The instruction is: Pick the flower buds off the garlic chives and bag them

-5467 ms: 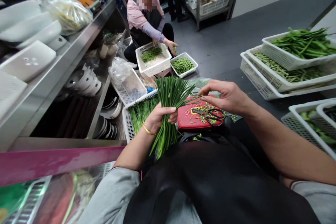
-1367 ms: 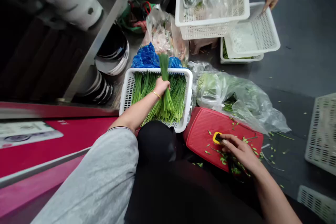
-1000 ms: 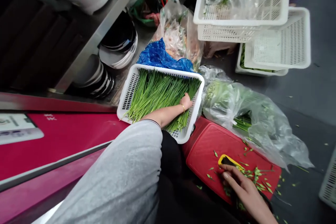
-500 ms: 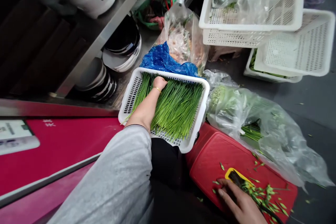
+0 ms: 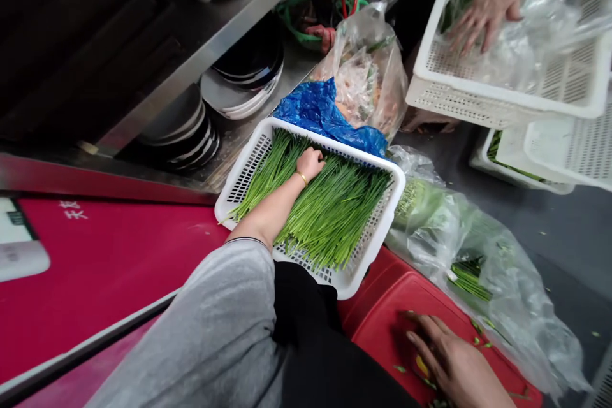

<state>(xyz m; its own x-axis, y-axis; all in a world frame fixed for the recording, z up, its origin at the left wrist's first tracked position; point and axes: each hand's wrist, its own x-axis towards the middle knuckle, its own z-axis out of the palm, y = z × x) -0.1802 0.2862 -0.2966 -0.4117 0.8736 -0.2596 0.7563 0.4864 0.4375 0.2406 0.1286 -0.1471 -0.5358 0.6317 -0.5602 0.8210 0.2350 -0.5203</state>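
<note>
My left hand [image 5: 310, 164], with a gold bangle on the wrist, rests on a layer of long green chives [image 5: 335, 217] in a white mesh plastic basket [image 5: 243, 169]. It lies flat on them with no bundle gripped. My right hand [image 5: 454, 360] sits low on a red cutting board [image 5: 382, 344], fingers apart, beside a small yellow handle part [image 5: 421, 366]. The hand and the frame edge hide most of that tool. A few chopped green bits lie on the board.
A co-worker's hand [image 5: 482, 13] presses on transparent plastic in a raised white basket [image 5: 507, 102]. A plastic bag of greens [image 5: 459, 255] lies on the grey floor. A blue bag [image 5: 325, 115] and stacked bowls [image 5: 176, 127] stand under a steel shelf [image 5: 205, 38].
My view has swung, so the basket sits lower and more right. My left hand has moved across the chives. My right hand has shifted off the yellow handle, and the co-worker's hand now shows.
</note>
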